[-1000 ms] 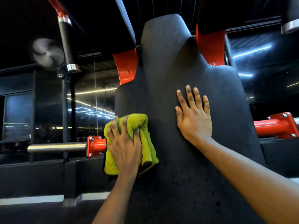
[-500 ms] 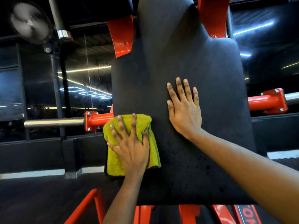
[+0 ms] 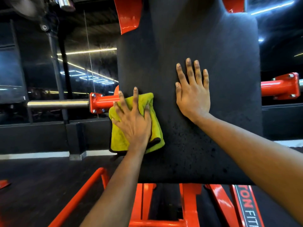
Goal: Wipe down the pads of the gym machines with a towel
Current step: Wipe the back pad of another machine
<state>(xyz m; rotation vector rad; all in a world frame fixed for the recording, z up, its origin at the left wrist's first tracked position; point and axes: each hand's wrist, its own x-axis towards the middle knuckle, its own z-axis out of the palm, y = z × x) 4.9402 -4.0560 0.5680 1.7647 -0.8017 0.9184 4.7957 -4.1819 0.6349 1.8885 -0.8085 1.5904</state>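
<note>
Against the lower left edge of the upright black pad, the folded yellow-green towel lies flat with its long axis running up and down, and its left part hangs past the pad's side just below a red bracket. The left grip presses on it, fingers spread and nearly straight rather than curled round the cloth. Just right of the towel, the right grip lies flat on the pad's middle, fingers straight, pointing up, holding nothing.

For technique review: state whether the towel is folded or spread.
Folded: the green towel shows stacked layers with a dark-trimmed edge at its lower right, under the left hand on the pad.
</note>
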